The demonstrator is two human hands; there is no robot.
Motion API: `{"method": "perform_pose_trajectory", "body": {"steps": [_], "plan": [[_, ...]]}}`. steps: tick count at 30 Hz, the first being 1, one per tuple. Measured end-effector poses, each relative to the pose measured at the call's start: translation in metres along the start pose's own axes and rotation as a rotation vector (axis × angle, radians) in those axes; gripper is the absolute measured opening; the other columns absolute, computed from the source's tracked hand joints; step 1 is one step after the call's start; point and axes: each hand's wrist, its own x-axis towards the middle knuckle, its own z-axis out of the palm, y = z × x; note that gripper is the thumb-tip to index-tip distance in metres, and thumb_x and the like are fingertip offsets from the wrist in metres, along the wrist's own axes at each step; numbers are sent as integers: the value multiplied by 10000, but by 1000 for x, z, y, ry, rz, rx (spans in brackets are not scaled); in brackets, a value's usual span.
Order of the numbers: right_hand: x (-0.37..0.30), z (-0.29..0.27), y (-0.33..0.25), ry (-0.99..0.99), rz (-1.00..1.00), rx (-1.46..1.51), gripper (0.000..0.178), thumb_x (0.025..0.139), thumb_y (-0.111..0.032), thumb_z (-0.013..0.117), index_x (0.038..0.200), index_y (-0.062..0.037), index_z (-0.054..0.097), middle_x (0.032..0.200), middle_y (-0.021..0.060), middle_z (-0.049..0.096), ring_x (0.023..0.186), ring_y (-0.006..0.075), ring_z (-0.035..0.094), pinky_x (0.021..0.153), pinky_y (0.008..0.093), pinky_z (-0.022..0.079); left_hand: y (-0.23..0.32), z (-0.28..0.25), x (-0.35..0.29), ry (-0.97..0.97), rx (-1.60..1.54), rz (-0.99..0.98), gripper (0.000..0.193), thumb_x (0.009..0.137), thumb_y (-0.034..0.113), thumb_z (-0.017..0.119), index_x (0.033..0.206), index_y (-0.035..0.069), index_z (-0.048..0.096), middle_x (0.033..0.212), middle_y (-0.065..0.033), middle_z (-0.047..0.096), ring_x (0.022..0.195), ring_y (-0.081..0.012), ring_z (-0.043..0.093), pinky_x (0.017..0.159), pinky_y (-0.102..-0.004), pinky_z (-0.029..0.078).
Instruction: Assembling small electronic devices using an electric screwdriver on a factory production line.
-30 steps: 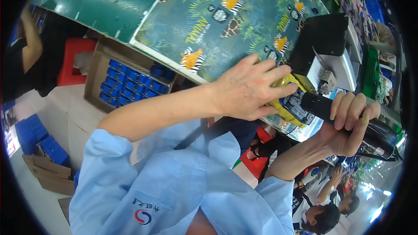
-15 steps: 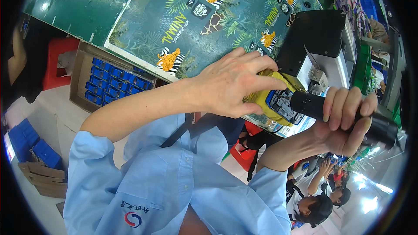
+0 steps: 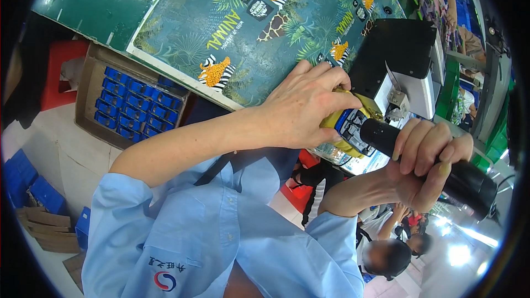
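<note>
Left hand: The left hand wraps its fingers over a yellow toy, holding it tight.
Toy: Hard, shiny plastic, yellow with a blue part. It sits at the table's edge, between both hands.
Right hand: The right hand grips a black tool. The tool is round and long like a fat tube, and its tip touches the toy.
Mat: A flat, smooth mat with leaves and animals lies on the green table.
Box: A brown cardboard box holds rows of small blue things.
Black box: A boxy black machine stands just behind the toy.
</note>
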Motion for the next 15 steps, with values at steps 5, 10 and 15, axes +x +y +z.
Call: {"method": "perform_pose_trajectory", "body": {"steps": [5, 10, 15], "plan": [[-2, 14, 7, 16, -78, -70, 292, 899, -146, 692, 944, -97, 407, 662, 20, 502, 507, 125, 523, 497, 287, 466, -3, -3, -1, 15, -47, -7, 515, 629, 181, 844, 1119, 153, 687, 1147, -64, 561, 1064, -254, 531, 867, -395, 364], [-11, 3, 15, 71, -189, -61, 311, 883, -167, 725, 924, -110, 423, 644, -7, 541, 494, 111, 571, 470, 246, 502, -2, -2, 1, 1, -50, -15, 492, 638, 166, 833, 1107, 158, 687, 1149, -66, 558, 1053, -256, 528, 857, -396, 363], [-12, -1, 13, 6, -206, -69, 309, 865, -147, 738, 898, -108, 433, 642, -6, 567, 497, 104, 592, 472, 240, 519, -1, -4, 1, 3, -77, -19, 507, 641, 163, 828, 1126, 168, 680, 1151, -72, 554, 1062, -255, 525, 862, -395, 360]]}}
